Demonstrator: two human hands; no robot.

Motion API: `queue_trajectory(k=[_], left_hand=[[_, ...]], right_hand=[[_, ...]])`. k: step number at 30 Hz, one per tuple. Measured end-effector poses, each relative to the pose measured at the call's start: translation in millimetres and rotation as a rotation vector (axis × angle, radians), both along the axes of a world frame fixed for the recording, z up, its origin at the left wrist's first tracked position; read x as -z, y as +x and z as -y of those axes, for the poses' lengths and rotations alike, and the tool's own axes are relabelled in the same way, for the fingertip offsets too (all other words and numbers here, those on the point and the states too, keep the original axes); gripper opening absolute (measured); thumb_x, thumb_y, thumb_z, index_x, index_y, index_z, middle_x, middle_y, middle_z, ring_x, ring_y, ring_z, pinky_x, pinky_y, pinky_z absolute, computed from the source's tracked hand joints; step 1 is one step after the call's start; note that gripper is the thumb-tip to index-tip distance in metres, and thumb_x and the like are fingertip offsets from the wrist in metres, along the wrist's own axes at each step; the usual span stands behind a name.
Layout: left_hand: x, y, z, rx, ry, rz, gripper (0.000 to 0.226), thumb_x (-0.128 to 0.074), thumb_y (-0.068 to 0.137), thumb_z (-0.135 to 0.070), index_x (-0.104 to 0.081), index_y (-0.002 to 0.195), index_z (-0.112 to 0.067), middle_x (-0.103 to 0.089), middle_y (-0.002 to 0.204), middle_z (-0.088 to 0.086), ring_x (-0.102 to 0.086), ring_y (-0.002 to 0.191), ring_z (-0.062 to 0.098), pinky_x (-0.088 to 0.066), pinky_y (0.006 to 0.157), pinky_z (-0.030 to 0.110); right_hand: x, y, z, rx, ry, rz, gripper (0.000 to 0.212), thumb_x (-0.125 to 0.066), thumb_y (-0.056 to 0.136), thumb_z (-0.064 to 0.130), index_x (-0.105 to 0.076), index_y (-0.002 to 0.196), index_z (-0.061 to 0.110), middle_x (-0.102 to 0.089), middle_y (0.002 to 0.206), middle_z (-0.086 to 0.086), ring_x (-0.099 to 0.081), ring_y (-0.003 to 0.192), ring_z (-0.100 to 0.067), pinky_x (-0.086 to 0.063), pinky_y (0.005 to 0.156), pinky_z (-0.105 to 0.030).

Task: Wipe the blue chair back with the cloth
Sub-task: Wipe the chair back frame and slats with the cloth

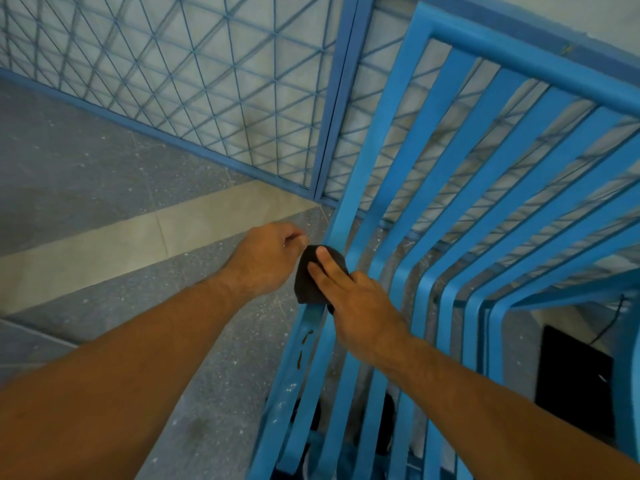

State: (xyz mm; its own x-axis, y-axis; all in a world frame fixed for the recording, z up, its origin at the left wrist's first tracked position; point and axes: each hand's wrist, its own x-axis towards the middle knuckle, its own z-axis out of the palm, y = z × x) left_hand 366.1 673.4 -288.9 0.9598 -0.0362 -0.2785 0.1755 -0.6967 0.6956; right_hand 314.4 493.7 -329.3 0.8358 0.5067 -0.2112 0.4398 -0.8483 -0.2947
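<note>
The blue chair (460, 188) fills the right half of the view, its slatted back rising toward the upper right and its seat slats running down toward me. A dark cloth (308, 282) lies over the leftmost slat at the bend between back and seat. My right hand (353, 299) presses flat on the cloth with fingers extended. My left hand (266, 258) sits just left of the cloth, fingers curled, its fingertips at the cloth's upper edge; whether it pinches the cloth I cannot tell. A dark streak (304, 344) marks the left slat below the cloth.
A blue metal mesh fence (194, 84) runs behind the chair along the wall. Grey speckled floor with a pale band (114, 244) lies to the left. A black flat object (575, 379) with a thin cable lies on the floor under the chair at right.
</note>
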Motion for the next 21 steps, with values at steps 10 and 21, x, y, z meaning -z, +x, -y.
queue_trajectory(k=[10, 21], left_hand=[[6.2, -50.7, 8.3, -0.150, 0.021, 0.166, 0.023, -0.047, 0.097, -0.029, -0.066, 0.101, -0.018, -0.064, 0.091, -0.001, -0.058, 0.082, 0.013, -0.042, 0.068, 0.020], [9.8, -59.6, 61.7, -0.118, 0.178, 0.032, 0.040, -0.039, 0.094, -0.052, -0.060, 0.088, -0.018, -0.063, 0.073, -0.004, -0.056, 0.060, 0.010, -0.041, 0.053, 0.020]], right_hand=[[-24.1, -14.1, 7.7, 0.133, 0.332, -0.407, 0.092, -0.055, 0.090, 0.006, 0.000, 0.150, 0.050, -0.036, 0.153, 0.002, -0.056, 0.100, -0.015, -0.053, 0.080, -0.030], [-42.5, 4.9, 36.6, 0.613, 0.808, -0.704, 0.062, -0.051, 0.091, -0.008, -0.041, 0.143, 0.025, -0.045, 0.146, 0.008, -0.060, 0.116, -0.019, -0.053, 0.093, -0.040]])
